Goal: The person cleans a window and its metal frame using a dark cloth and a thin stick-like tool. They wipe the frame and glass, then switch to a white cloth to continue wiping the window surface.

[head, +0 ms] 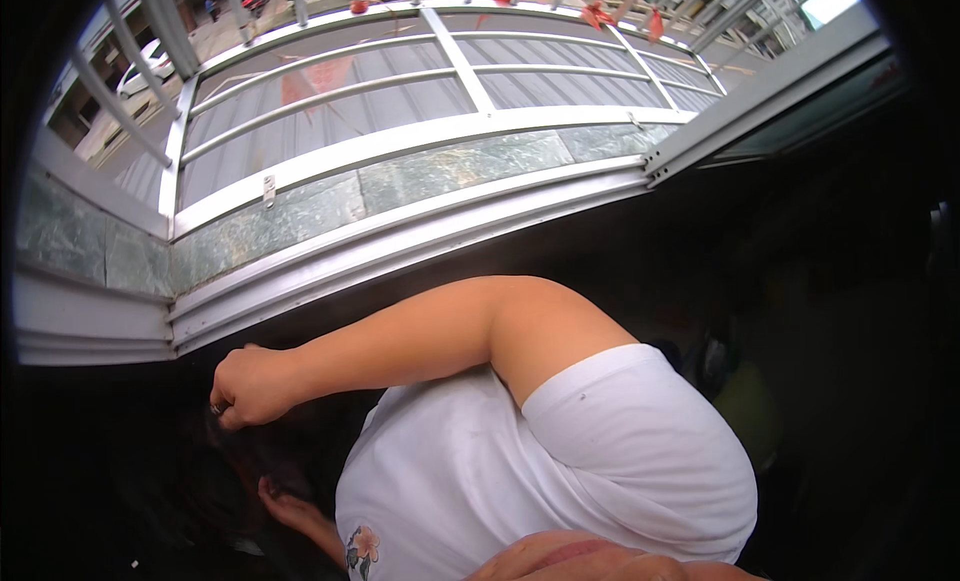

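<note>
My right arm reaches across my white shirt (465, 461) to the left, below the window. At its end my right hand (253, 389) has its fingers curled in on a dark item (259, 450), which hangs in deep shadow; what it is I cannot tell. A small shiny spot shows at those fingers. Lower down, my left hand (289, 504) is turned up with bent fingers beside the same dark item. Whether it grips the item is lost in the dark.
Beyond the hands runs an aluminium window sill track (405, 221), with a stone-tiled ledge (450, 168) and a white metal railing (480, 123) outside. A sliding window frame (765, 93) stands at right. Red pennants (319, 82) hang outside. A greenish object (750, 412) sits dimly behind my shoulder.
</note>
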Motion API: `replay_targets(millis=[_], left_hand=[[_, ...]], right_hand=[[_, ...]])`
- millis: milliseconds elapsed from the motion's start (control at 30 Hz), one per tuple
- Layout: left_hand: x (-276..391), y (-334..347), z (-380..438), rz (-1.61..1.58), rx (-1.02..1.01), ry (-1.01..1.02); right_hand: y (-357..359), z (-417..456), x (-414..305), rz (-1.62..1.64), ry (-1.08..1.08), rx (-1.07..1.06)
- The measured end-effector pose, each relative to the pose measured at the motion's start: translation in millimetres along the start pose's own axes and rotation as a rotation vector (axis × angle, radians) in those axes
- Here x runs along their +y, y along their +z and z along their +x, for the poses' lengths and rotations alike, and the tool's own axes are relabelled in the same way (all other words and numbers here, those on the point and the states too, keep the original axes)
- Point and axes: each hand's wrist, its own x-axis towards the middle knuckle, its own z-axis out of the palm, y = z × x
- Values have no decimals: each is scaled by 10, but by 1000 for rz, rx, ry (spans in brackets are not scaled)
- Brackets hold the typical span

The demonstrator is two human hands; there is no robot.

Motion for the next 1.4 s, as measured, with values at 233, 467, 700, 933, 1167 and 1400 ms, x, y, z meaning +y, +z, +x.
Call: replay_targets(millis=[233, 467, 700, 933, 1167, 1400], left_hand=[[197, 539, -28, -371, -166, -265], [107, 1149, -14, -346, -181, -412], [349, 1620, 17, -345, -309, -380], [267, 1156, -280, -300, -142, -374], [157, 784, -518, -341, 3, -381], [292, 815, -543, -355, -67, -225]], right_hand=[[-1320, -1855, 10, 1092, -19, 538], [-2057, -4082, -481, 491, -311, 1143], [-1988, -4174, 1110, -986, 659, 577], [-1541, -2185, 639, -724, 281, 408], [-1013, 91, 582, -651, -136, 112], [-673, 859, 514, -354, -141, 301]])
